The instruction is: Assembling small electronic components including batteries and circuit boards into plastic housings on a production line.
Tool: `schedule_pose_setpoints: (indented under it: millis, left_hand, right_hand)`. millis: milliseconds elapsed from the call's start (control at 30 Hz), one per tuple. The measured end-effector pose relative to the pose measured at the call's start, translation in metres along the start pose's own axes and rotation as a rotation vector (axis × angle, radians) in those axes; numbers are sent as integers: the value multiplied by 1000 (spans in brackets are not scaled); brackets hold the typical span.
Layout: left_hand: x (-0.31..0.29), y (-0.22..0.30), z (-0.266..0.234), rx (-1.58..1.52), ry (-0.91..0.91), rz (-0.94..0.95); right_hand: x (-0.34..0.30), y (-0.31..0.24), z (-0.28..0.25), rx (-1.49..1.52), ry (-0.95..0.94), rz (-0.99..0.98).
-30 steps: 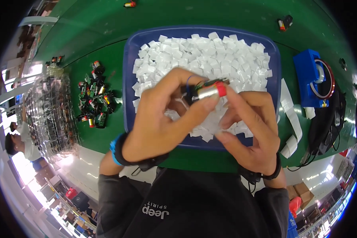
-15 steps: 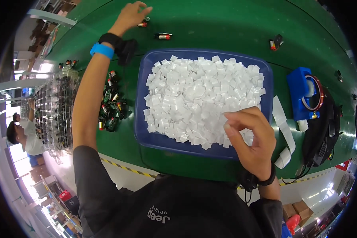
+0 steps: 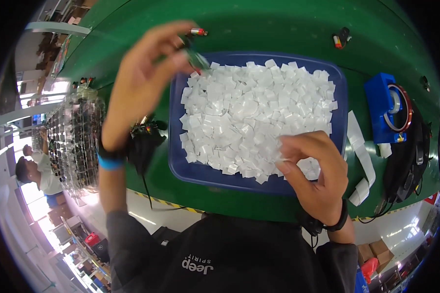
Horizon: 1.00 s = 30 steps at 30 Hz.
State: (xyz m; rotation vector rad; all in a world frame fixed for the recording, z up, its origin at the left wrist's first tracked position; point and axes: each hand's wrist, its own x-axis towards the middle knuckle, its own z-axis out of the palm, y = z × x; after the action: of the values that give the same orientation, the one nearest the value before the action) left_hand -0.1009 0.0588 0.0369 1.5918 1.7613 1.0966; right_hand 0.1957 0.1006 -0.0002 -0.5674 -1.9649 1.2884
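Note:
My left hand (image 3: pixel 144 73), smeared by motion, is over the far left corner of the blue bin (image 3: pixel 173 127). Between its thumb and fingers is a small green circuit board (image 3: pixel 196 60) with a red end. Heaped in the bin are white square pieces (image 3: pixel 249 112), some of them glossy. Over the bin's near right part, my right hand (image 3: pixel 318 176) curls with thumb and forefinger brought close together. Whatever lies between those fingertips is too pale and blurred to make out. Just beyond the left fingers lies a small red-and-silver battery (image 3: pixel 198 31).
A blue tape dispenser (image 3: pixel 379 102) and a black bag (image 3: pixel 406 166) stand on the right of the green table (image 3: pixel 278 24). A white strip (image 3: pixel 362 151) lies beside the bin. Another battery piece (image 3: pixel 337 41) is at the far right. Clear stacked trays (image 3: pixel 76 141) stand left, near other people.
My left hand has come back from the far left toward the bin, bringing the small circuit board. My right hand keeps its curled pose over the bin. The view has shifted slightly.

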Motion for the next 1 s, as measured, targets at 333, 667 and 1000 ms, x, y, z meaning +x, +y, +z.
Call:
schedule_pose_setpoints:
  millis: [333,667,1000]
  left_hand:
    - [-77,52,83,-237,-37,-38]
    - [-73,36,72,279,-46,553]
    - [-74,40,70,-721,-275,-547]
  right_hand:
    - [0,8,1,-302,-15,-341]
    - [-10,2,-1,-311,-29,-217]
    - [-9,6,-5,-294,-28,-277]
